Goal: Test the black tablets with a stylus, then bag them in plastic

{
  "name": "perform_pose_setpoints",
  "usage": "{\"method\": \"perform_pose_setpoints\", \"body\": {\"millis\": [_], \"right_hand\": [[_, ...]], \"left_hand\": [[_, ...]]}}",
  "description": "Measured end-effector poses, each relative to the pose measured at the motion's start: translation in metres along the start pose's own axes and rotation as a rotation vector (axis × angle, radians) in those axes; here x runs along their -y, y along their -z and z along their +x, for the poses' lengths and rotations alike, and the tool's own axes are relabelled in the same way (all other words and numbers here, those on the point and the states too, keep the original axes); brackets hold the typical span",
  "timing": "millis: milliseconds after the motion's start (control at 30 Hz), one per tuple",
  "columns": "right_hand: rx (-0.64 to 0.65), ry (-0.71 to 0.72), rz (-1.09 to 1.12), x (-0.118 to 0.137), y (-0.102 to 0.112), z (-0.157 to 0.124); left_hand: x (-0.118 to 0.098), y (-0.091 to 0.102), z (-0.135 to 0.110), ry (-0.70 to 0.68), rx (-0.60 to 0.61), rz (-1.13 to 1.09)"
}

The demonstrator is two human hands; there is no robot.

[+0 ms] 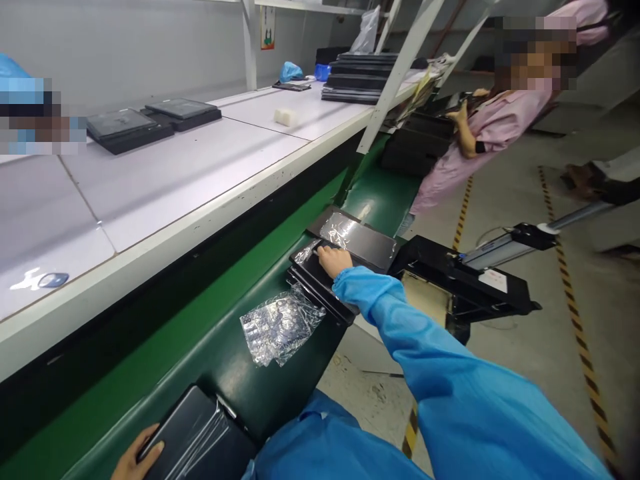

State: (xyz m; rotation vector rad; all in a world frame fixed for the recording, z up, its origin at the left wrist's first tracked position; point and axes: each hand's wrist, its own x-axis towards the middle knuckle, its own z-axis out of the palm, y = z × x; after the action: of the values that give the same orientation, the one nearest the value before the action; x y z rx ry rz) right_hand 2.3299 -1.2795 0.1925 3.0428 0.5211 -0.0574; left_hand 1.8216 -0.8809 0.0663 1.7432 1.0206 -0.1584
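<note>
At the bottom left, my left hand (139,455) grips the edge of a dark flat tablet-like device (193,427) with loose clear film over it. The device lies at the near end of the green conveyor belt (225,353). Farther along the belt, my right hand (335,261) is closed over the edge of a black flat panel (316,271) on a small stack; its fingertips are partly hidden. Behind that hand lies another dark panel (370,240) under shiny film. Crumpled clear plastic bags (283,325) rest on the belt between my hands.
A white bench (165,193) runs along the left with black trays (185,110), a white block (285,117) and a tall black stack (355,80). Right of the belt stands a black press-like fixture (465,287). A co-worker in pink (500,127) stands at the far belt.
</note>
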Motion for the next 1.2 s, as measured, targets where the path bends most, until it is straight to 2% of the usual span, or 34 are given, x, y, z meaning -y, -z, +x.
{"method": "perform_pose_setpoints", "body": {"millis": [67,167,233,300,367,433,533,600,667,733,800,867,933,1033,1133,1200], "right_hand": [[0.033,0.022,0.038,0.012,-0.011,-0.007],[0.08,0.028,0.136,0.023,-0.017,-0.015],[0.109,0.049,0.246,0.029,-0.018,-0.026],[0.145,0.108,0.404,0.041,-0.024,-0.049],[0.216,0.185,0.6,0.065,-0.04,-0.087],[0.354,0.236,0.807,0.099,-0.062,-0.139],[0.577,0.229,1.082,0.153,-0.092,-0.219],[0.693,0.208,1.298,0.183,-0.096,-0.258],[0.747,0.088,1.614,0.204,-0.085,-0.278],[0.692,-0.039,1.857,0.214,-0.064,-0.281],[0.595,-0.071,1.929,0.216,-0.039,-0.276],[0.546,-0.076,1.968,0.212,-0.016,-0.273],[0.551,-0.067,1.983,0.206,0.003,-0.276],[0.56,-0.054,1.986,0.199,0.023,-0.288],[0.574,0.0,1.981,0.192,0.039,-0.297],[0.576,0.055,1.969,0.185,0.048,-0.301]], "left_hand": [[0.0,-0.006,-0.006,0.002,-0.042,-0.049],[-0.006,-0.008,-0.018,0.064,0.019,-0.167],[-0.016,-0.007,-0.03,0.058,0.04,-0.215],[-0.031,-0.006,-0.045,0.035,0.006,-0.225],[-0.048,-0.007,-0.06,0.031,-0.087,-0.275],[-0.063,-0.008,-0.072,0.036,-0.217,-0.389],[-0.078,-0.007,-0.088,0.025,-0.431,-0.634],[-0.087,-0.008,-0.097,0.012,-0.481,-0.744],[-0.097,-0.009,-0.107,0.0,-0.47,-0.842],[-0.108,-0.011,-0.116,-0.014,-0.436,-0.952],[-0.116,-0.008,-0.126,-0.021,-0.382,-0.997],[-0.118,0.0,-0.137,-0.021,-0.289,-0.914],[-0.112,0.014,-0.147,-0.018,-0.137,-0.743],[-0.092,0.035,-0.161,0.016,0.113,-0.463],[-0.066,0.043,-0.167,0.084,0.194,-0.329],[-0.055,0.039,-0.167,0.136,0.119,-0.337]]}}
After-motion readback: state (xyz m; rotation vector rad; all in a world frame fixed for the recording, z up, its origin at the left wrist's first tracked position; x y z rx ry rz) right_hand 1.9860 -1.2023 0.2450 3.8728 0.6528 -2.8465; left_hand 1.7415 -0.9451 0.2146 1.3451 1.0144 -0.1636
